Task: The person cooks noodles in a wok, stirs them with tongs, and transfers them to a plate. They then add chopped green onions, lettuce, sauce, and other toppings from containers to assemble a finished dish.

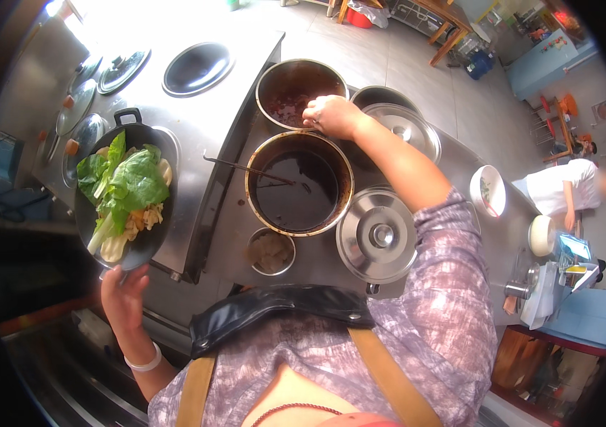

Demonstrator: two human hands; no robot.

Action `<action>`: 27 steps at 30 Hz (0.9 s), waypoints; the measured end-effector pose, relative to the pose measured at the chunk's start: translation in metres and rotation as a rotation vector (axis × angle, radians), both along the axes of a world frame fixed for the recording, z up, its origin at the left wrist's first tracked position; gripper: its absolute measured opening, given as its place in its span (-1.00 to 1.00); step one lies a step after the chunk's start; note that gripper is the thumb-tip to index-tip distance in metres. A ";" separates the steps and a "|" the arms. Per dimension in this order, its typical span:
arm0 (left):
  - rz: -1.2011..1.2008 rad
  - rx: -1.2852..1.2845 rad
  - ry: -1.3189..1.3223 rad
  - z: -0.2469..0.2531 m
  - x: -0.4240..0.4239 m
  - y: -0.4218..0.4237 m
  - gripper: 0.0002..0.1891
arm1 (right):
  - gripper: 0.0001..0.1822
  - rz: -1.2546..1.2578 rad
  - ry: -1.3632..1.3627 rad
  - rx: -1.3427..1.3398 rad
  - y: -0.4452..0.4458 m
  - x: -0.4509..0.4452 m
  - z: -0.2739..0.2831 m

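My left hand (125, 293) is at the near handle of a black oval pan (137, 251), its fingers at the handle; how firmly they hold it is hard to tell. Leafy greens (135, 184) lie in the pan over pale sliced food (140, 221). My right hand (333, 116) is over the near right rim of a steel pot (265, 101) with reddish-brown contents, fingers curled together; whether they hold something is hidden. Nearer to me stands a pot of dark liquid (303, 192), a thin dark stick or utensil handle (239, 166) resting across its rim.
A small steel bowl with pale chunks (271, 253) sits before me. Steel lids (375, 235) cover pots at the right. Glass lids (86, 139) and a dark round pan or lid (199, 69) are at the left. A white bowl (487, 184) and a person in white (564, 184) are farther right.
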State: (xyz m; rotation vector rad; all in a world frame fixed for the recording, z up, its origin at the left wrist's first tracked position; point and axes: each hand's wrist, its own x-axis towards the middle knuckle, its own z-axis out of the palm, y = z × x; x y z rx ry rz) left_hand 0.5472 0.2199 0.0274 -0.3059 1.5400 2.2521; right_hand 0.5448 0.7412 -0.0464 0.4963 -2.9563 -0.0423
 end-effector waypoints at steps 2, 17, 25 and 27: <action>0.005 0.003 -0.003 -0.004 -0.002 0.003 -0.65 | -0.82 -0.100 -0.098 -0.269 -0.015 0.007 0.019; -0.118 0.061 0.031 0.006 -0.014 0.021 -0.73 | -0.70 -0.725 0.183 -1.375 0.038 -0.003 -0.010; -0.123 -0.075 0.086 -0.024 -0.023 -0.016 -0.77 | -0.67 -0.191 -0.040 -0.426 -0.045 -0.016 0.003; -0.147 -0.098 0.050 -0.015 -0.030 -0.009 -0.77 | -0.66 -0.262 -0.086 -0.630 -0.044 0.012 0.043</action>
